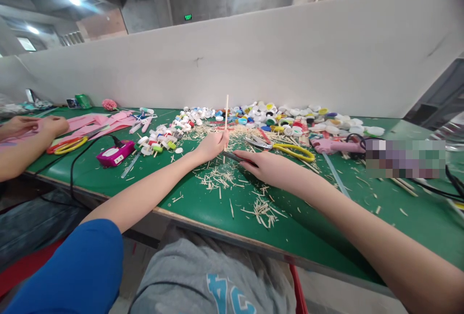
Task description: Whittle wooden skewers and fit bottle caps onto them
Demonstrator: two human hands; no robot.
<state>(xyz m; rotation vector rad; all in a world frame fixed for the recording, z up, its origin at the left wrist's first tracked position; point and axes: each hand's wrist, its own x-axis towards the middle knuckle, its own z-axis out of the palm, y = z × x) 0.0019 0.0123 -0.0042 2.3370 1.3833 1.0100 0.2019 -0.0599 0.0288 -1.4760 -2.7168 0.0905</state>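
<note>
Near the middle of the green table, my left hand (212,145) is closed round a thin wooden stick (226,111) that stands upright, its top above my fingers. My right hand (256,165) is closed on a dark, narrow tool (234,156), probably a knife, whose tip is at the stick's lower part just below my left hand. Pale wood shavings (217,178) lie scattered under both hands. Right behind my right hand are pliers with yellow handles (295,151).
Many bottle caps (261,111) are heaped along the white partition (232,67). A magenta power socket (115,153) with a black cable is left of my forearm. A pink glue gun (339,146) lies right. Another person's hands (52,125) hold pink material at far left, near scissors (70,145).
</note>
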